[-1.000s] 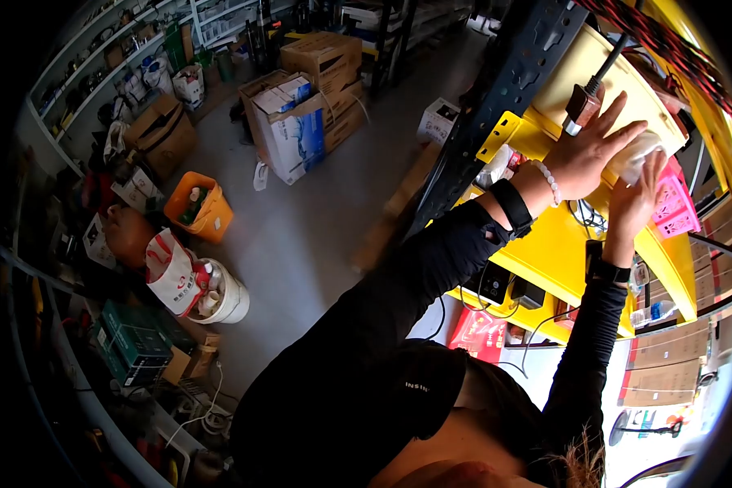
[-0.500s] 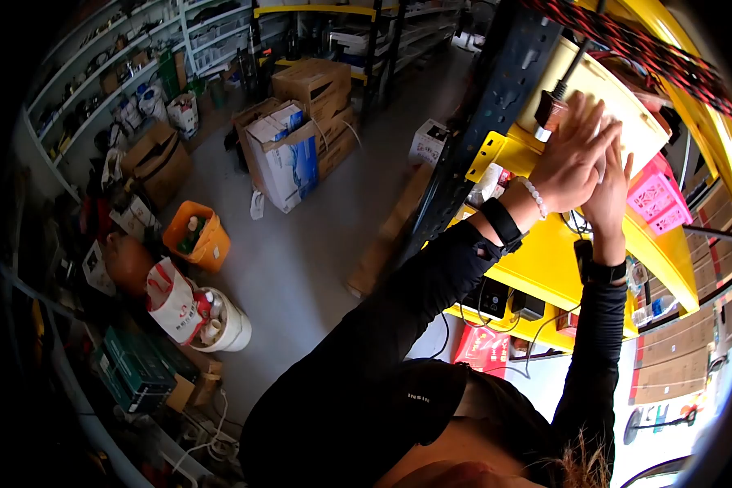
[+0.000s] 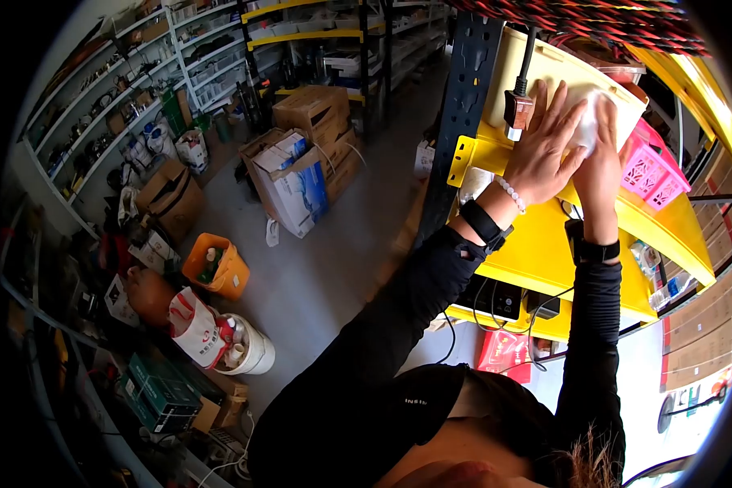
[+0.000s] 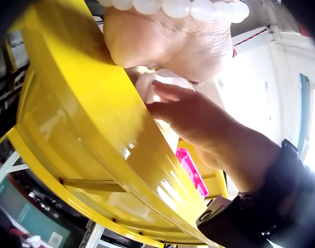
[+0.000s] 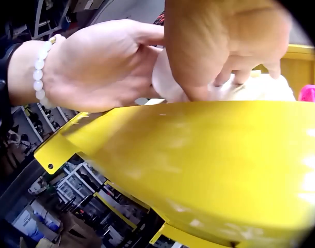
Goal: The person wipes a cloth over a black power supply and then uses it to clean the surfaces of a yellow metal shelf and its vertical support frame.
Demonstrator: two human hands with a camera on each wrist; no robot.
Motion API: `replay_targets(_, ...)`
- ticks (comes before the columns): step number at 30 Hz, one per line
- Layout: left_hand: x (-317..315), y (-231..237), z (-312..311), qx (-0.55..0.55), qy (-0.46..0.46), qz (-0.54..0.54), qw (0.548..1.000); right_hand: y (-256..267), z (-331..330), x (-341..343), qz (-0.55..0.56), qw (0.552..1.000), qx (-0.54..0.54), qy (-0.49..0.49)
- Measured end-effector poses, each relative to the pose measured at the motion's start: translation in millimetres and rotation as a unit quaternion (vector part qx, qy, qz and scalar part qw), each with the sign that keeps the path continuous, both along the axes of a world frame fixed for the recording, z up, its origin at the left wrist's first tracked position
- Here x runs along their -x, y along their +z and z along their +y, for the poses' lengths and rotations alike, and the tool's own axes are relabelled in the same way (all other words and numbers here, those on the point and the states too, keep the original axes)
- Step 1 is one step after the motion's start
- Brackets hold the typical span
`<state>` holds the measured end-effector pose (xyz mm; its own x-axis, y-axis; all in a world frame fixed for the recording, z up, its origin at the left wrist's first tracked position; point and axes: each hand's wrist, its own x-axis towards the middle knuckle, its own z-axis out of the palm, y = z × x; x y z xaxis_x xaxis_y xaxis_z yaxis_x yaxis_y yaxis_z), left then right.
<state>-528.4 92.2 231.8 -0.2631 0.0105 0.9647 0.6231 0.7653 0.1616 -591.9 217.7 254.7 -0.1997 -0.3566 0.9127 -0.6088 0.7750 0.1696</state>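
The head view looks forward and down from above, wide, over shelf (image 3: 537,248) and floor (image 3: 301,268); the left wrist view looks from close under the left hand (image 3: 545,154), the right from close under the right hand (image 3: 600,167); all share both hands and the basket (image 3: 655,179)

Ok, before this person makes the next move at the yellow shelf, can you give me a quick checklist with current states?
1. White wad secured: ok, the right hand grips it.
2. Left hand unencumbered: ok, fingers extended, not wrapped around anything.
3. Left fingertips pressing the cream box: cannot tell, they lie over it in the head view, but contact is unclear.
4. Brown plug well clear of fingers: not ok, it hangs close beside the left hand and might get knocked.
5. Pink basket apart from the right hand: ok, a gap shows in the right wrist view.
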Motion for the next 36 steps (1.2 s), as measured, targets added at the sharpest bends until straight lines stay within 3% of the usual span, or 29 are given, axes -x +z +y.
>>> replay_targets(1,-2.8,1.0,0.3,-0.004,-0.013,-0.01,1.0,-5.9,6.0,-4.8,-0.016,0.996,0.066,0.049)
replay_targets(3,-5.9,2.8,-0.7,-0.008,-0.035,-0.027,0.999,-28.4,9.2,4.4,-0.013,0.994,0.097,0.043)
replay_targets(5,-6.2,3.1,0.0,-0.003,-0.022,-0.022,1.0,-35.1,6.5,4.2,-0.025,0.996,0.064,0.057)
replay_targets(7,-3.0,1.5,-0.3,0.006,-0.02,-0.019,1.0,-36.6,-0.3,13.6,-0.033,0.997,-0.042,0.061)
replay_targets(8,-0.4,2.4,-2.3,0.006,-0.036,-0.018,0.999,-26.7,-15.1,-2.2,-0.018,0.996,-0.018,0.089)
replay_targets(10,-0.3,3.1,-0.2,-0.021,-0.046,-0.022,0.998,-15.8,-12.1,-0.2,-0.002,0.999,-0.048,0.018)
replay_targets(12,-2.2,0.6,1.4,0.017,0.02,-0.032,0.999,-13.7,-1.6,-1.6,-0.005,0.998,0.06,0.025)
replay_targets(15,-8.7,2.2,3.4,0.014,0.047,-0.068,0.996,-34.9,13.0,6.9,-0.063,0.988,0.143,0.023)
replay_targets(17,-9.0,1.9,5.0,0.014,0.054,-0.085,0.995,-46.5,6.1,9.6,-0.016,0.989,0.145,0.031)
replay_targets(19,-9.1,2.1,7.3,0.026,0.07,-0.093,0.993,-44.2,3.5,6.9,0.071,0.995,0.051,0.049)
replay_targets(20,-9.6,2.0,7.9,0.031,0.078,-0.098,0.992,-39.3,-5.9,-1.6,-0.001,0.994,0.068,0.082)
replay_targets(22,-3.6,-0.1,4.6,0.035,0.065,-0.092,0.993,-28.2,-13.3,-2.9,0.009,0.99,0.074,0.12)
replay_targets(24,-3.7,-0.4,4.3,0.036,0.076,-0.097,0.992,-23.4,-6.4,-2.6,-0.002,0.999,0.049,0.005)
replay_targets(27,-8.3,2.3,5.9,0.029,0.068,-0.113,0.991,-35.3,0.6,8.7,0.015,0.988,0.138,0.072)
replay_targets(30,-10.1,1.8,6.8,0.027,0.065,-0.115,0.991,-42.0,-2.2,7.4,-0.011,0.982,0.175,0.064)
replay_targets(34,-6.4,-1.0,8.8,0.033,0.085,-0.114,0.989,-27.2,-1.4,3.4,0.076,0.988,0.112,0.069)
replay_targets(36,-4.5,-2.8,12.0,0.045,0.126,-0.108,0.985,-19.7,3.3,7.5,0.067,0.992,0.094,0.057)
